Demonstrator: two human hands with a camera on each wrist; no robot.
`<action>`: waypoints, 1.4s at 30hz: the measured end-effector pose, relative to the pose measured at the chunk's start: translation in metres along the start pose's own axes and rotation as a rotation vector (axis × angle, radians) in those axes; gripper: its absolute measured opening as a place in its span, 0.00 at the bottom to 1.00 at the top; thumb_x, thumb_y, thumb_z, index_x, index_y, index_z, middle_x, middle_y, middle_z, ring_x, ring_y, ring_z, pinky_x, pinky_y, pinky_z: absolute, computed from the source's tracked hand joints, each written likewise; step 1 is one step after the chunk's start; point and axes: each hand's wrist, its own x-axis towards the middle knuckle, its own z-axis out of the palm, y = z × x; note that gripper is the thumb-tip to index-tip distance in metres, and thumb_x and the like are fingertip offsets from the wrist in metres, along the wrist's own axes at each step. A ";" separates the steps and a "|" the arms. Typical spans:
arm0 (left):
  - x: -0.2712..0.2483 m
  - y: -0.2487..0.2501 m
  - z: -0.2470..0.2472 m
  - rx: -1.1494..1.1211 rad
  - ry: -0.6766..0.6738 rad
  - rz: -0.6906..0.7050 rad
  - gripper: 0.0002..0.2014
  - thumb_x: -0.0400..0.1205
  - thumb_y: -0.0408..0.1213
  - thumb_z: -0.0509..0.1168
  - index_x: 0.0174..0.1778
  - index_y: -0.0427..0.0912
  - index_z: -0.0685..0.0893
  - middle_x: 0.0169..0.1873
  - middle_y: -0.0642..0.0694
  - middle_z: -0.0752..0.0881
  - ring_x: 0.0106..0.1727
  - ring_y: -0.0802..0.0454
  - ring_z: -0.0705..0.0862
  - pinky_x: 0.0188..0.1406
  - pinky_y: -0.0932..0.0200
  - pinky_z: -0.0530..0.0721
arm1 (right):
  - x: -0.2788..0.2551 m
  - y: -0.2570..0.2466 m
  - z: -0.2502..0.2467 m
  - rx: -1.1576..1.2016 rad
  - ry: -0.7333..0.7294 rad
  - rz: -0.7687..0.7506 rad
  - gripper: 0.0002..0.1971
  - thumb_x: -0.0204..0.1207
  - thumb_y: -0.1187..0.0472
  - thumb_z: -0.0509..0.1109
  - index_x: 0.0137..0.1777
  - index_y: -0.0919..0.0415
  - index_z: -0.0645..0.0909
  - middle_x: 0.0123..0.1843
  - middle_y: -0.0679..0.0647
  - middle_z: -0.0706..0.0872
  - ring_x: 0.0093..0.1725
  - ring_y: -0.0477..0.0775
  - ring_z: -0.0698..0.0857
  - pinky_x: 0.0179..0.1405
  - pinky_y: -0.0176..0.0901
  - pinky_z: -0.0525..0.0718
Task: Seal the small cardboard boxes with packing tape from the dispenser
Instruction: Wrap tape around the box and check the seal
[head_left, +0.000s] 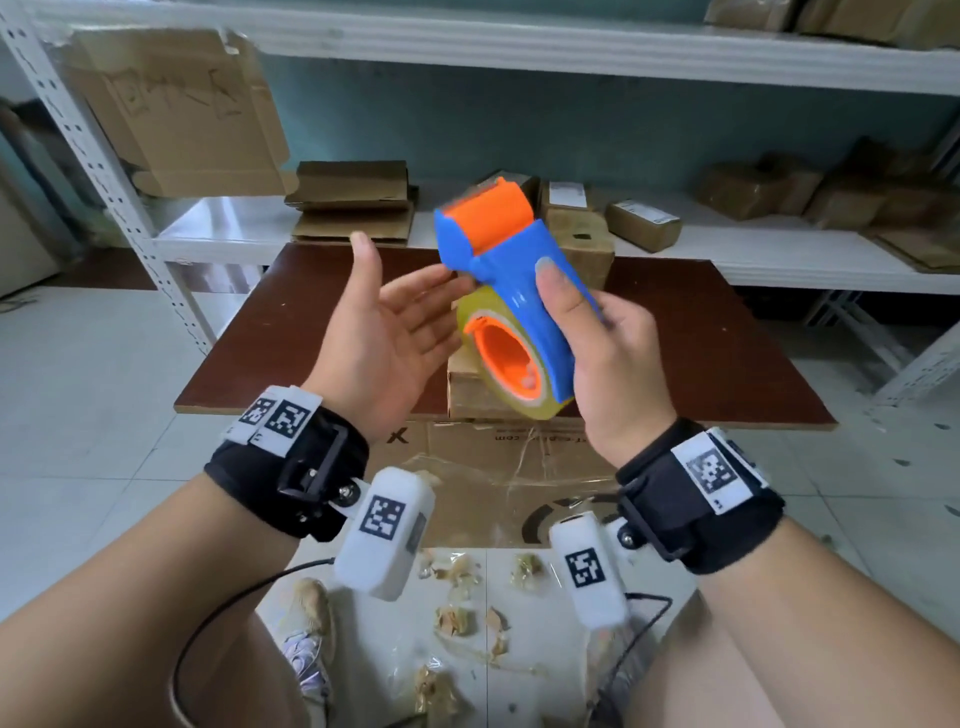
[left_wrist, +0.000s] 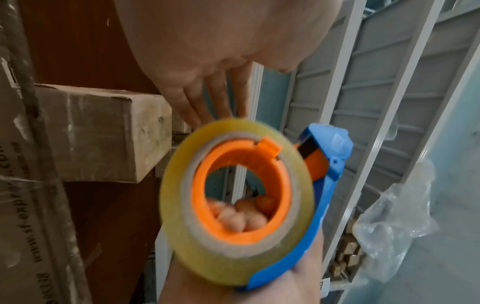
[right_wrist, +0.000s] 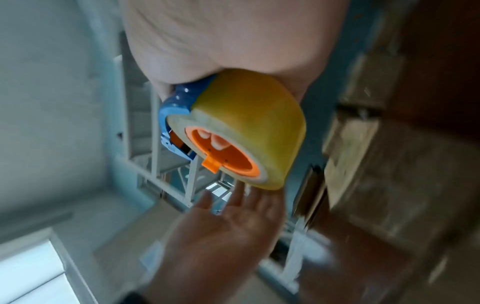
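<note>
My right hand (head_left: 576, 317) grips a blue and orange tape dispenser (head_left: 519, 260), thumb on its blue body and fingertips (left_wrist: 239, 218) curled inside the orange core. A yellowish tape roll (head_left: 530, 410) sits on the dispenser, which is held up in the air. To its left my left hand (head_left: 400, 312) is open, palm towards the dispenser, with fingers straight and reaching its side; I cannot tell whether they touch. Below the roll a small cardboard box (head_left: 467, 395) stands on the brown table (head_left: 311, 332). The right wrist view shows the roll (right_wrist: 254, 115) above the open left hand (right_wrist: 228, 226).
Another small box (head_left: 587, 249) stands behind the dispenser. White metal shelving (head_left: 234, 234) behind the table holds flattened cartons (head_left: 353, 202) and several boxes. A large taped carton (head_left: 498, 483) sits under the table's front edge, with crumpled tape scraps (head_left: 457, 618) on the tiled floor.
</note>
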 end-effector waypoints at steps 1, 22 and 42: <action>0.000 0.002 -0.001 -0.025 -0.034 0.017 0.43 0.88 0.74 0.49 0.68 0.37 0.88 0.62 0.40 0.93 0.63 0.44 0.91 0.71 0.46 0.85 | 0.000 0.001 -0.005 -0.116 -0.010 -0.074 0.38 0.76 0.33 0.77 0.29 0.70 0.71 0.27 0.64 0.70 0.28 0.61 0.67 0.30 0.52 0.66; 0.012 -0.016 -0.004 0.228 -0.098 -0.003 0.07 0.88 0.34 0.69 0.53 0.37 0.93 0.44 0.39 0.89 0.38 0.53 0.87 0.44 0.60 0.92 | 0.001 0.015 -0.059 -0.652 -0.191 -0.151 0.32 0.72 0.28 0.75 0.29 0.59 0.82 0.28 0.57 0.79 0.29 0.57 0.77 0.29 0.50 0.72; 0.003 -0.032 0.003 0.424 0.054 0.127 0.03 0.87 0.36 0.75 0.49 0.43 0.94 0.38 0.50 0.94 0.40 0.59 0.92 0.48 0.61 0.86 | 0.003 0.040 -0.087 -0.736 -0.239 -0.144 0.29 0.72 0.29 0.76 0.34 0.59 0.84 0.31 0.54 0.83 0.32 0.57 0.81 0.32 0.52 0.79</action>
